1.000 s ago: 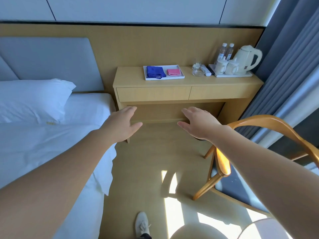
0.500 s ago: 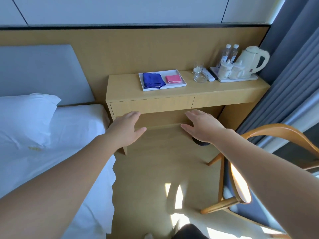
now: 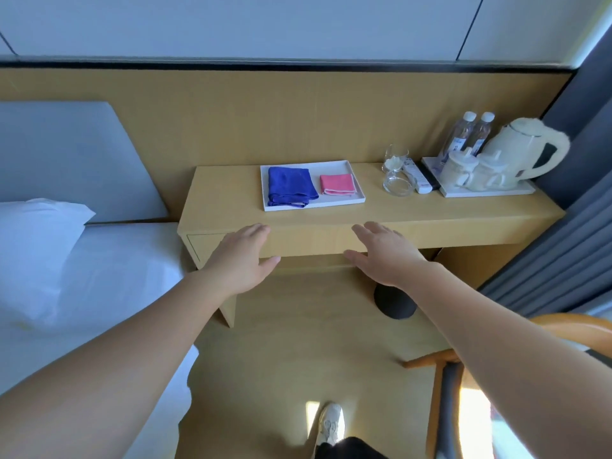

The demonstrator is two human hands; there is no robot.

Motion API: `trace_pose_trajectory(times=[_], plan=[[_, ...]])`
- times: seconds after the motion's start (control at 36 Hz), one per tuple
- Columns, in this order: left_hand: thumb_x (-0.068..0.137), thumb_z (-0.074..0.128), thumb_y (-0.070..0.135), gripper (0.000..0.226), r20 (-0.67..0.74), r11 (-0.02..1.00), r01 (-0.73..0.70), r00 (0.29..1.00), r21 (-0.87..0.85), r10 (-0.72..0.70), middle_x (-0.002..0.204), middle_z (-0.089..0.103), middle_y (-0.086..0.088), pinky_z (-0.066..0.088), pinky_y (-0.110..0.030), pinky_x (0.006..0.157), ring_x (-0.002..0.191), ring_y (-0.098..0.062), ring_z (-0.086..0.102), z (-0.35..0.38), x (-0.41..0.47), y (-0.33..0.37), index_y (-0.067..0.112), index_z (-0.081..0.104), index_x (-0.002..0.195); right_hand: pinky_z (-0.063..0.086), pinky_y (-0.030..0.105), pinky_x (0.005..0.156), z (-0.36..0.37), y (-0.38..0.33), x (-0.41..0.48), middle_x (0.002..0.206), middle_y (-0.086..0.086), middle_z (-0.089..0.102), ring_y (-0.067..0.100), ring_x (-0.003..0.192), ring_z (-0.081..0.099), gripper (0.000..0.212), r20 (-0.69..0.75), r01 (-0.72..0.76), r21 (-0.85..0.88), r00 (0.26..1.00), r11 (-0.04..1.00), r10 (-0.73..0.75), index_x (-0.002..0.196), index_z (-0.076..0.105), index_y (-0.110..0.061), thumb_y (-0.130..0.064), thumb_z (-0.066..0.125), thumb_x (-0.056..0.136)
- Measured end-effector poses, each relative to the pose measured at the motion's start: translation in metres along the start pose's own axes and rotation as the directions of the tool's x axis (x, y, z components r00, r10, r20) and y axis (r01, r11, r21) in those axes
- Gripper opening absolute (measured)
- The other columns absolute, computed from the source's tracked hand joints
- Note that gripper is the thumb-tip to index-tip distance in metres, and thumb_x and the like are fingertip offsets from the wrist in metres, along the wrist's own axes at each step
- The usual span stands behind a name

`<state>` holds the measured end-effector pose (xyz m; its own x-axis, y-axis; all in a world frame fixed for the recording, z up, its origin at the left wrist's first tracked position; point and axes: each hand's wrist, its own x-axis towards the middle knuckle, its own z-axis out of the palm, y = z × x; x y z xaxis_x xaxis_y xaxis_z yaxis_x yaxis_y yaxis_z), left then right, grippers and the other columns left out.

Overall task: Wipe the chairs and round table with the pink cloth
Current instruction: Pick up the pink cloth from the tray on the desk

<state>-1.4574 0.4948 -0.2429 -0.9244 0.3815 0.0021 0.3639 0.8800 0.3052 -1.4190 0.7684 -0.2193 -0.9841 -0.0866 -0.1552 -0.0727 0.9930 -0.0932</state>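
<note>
A folded pink cloth (image 3: 337, 184) lies on a white tray (image 3: 356, 197) on the wooden desk, beside a folded blue cloth (image 3: 290, 186). My left hand (image 3: 240, 260) and my right hand (image 3: 385, 255) are stretched forward, palms down, fingers apart, holding nothing. Both hover in front of the desk's drawer edge, short of the tray. Part of a wooden chair (image 3: 563, 329) with a curved back shows at the lower right, behind my right forearm. The round table is out of view.
The wooden desk (image 3: 225, 193) also carries glasses (image 3: 395, 159), a remote (image 3: 418, 177), two water bottles (image 3: 470, 132), cups and a white kettle (image 3: 526, 149) on a tray. A bed with a white pillow (image 3: 36, 246) fills the left. Grey curtains (image 3: 569, 246) hang at the right. A dark bin (image 3: 394, 303) sits under the desk.
I have walked closer to the desk; the tray and cloths appear larger and nearer. Both open hands stay out front, now level with the drawer edge. The chair has slid toward the lower right.
</note>
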Motion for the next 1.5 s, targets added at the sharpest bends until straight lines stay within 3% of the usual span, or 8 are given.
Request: trace_pose_trajectory(times=[0.28, 0.36, 0.5, 0.78, 1.17, 1.33, 1.5], plan=[[0.090, 0.049, 0.047, 0.061, -0.030, 0.998, 0.058, 0.998, -0.018, -0.058, 0.143, 0.040, 0.003, 0.040, -0.040, 0.099, 0.123, -0.025, 0.044, 0.008, 0.073, 0.014, 0.016, 0.035, 0.140, 0.033, 0.039, 0.107, -0.008, 0.053, 0.092, 0.153, 0.007, 0.034, 0.027, 0.135, 0.038, 0.063, -0.004, 0.047, 0.002, 0.999, 0.999, -0.047, 0.149, 0.030, -0.020, -0.055, 0.040, 0.097], [0.090, 0.050, 0.044, 0.056, -0.043, 0.997, 0.069, 0.997, -0.027, -0.070, 0.138, 0.045, 0.002, 0.041, -0.039, 0.097, 0.119, -0.025, 0.046, 0.007, 0.090, 0.010, 0.014, 0.039, 0.136, 0.032, 0.039, 0.108, -0.006, 0.058, 0.116, 0.157, 0.009, 0.027, 0.028, 0.139, 0.034, 0.063, 0.005, 0.068, 0.000, 0.998, 0.998, -0.068, 0.149, 0.029, -0.019, -0.055, 0.039, 0.098], [0.092, 0.050, 0.043, 0.060, -0.023, 0.995, 0.088, 0.996, -0.044, -0.089, 0.146, 0.038, 0.002, 0.036, -0.039, 0.104, 0.127, -0.025, 0.040, 0.005, 0.120, 0.000, 0.015, 0.034, 0.142, 0.026, 0.040, 0.113, -0.001, 0.061, 0.153, 0.162, 0.009, 0.012, 0.026, 0.146, 0.021, 0.066, 0.047, 0.070, 0.012, 0.996, 0.997, -0.070, 0.152, 0.023, -0.021, -0.056, 0.037, 0.098], [0.092, 0.052, 0.039, 0.055, 0.008, 0.999, 0.010, 1.000, -0.041, -0.010, 0.135, 0.045, 0.003, 0.036, -0.035, 0.099, 0.116, -0.024, 0.046, 0.009, 0.214, -0.040, 0.013, 0.038, 0.139, 0.025, 0.041, 0.114, 0.017, 0.058, 0.239, 0.163, 0.011, 0.009, 0.027, 0.147, 0.019, 0.065, 0.092, -0.003, 0.036, 0.996, 0.999, 0.000, 0.153, 0.020, -0.023, -0.055, 0.037, 0.098], [0.093, 0.048, 0.039, 0.060, 0.157, 0.982, -0.185, 0.969, -0.042, 0.190, 0.151, 0.030, -0.001, 0.021, -0.030, 0.110, 0.135, -0.019, 0.027, 0.030, 0.339, -0.099, 0.013, 0.030, 0.145, 0.022, 0.044, 0.117, 0.052, 0.051, 0.330, 0.163, 0.009, 0.004, 0.025, 0.150, 0.009, 0.069, 0.221, -0.281, 0.098, 0.942, 0.955, 0.254, 0.154, 0.014, -0.023, -0.055, 0.037, 0.098], [0.094, 0.046, 0.039, 0.058, 0.192, 0.974, -0.220, 0.955, -0.056, 0.226, 0.149, 0.031, 0.001, 0.021, -0.035, 0.112, 0.134, -0.018, 0.027, 0.040, 0.369, -0.103, 0.012, 0.030, 0.144, 0.017, 0.047, 0.120, 0.065, 0.056, 0.354, 0.163, 0.010, -0.002, 0.027, 0.150, 0.004, 0.071, 0.279, -0.306, 0.078, 0.920, 0.949, 0.274, 0.155, 0.009, -0.023, -0.055, 0.037, 0.098], [0.094, 0.046, 0.038, 0.056, 0.202, 0.978, -0.202, 0.957, -0.056, 0.209, 0.146, 0.033, 0.002, 0.019, -0.030, 0.110, 0.134, -0.016, 0.026, 0.052, 0.390, -0.104, 0.014, 0.032, 0.142, 0.008, 0.048, 0.119, 0.080, 0.072, 0.382, 0.163, 0.012, -0.003, 0.033, 0.149, 0.002, 0.074, 0.337, -0.228, 0.022, 0.918, 0.973, 0.207, 0.156, 0.005, -0.025, -0.058, 0.036, 0.097]])
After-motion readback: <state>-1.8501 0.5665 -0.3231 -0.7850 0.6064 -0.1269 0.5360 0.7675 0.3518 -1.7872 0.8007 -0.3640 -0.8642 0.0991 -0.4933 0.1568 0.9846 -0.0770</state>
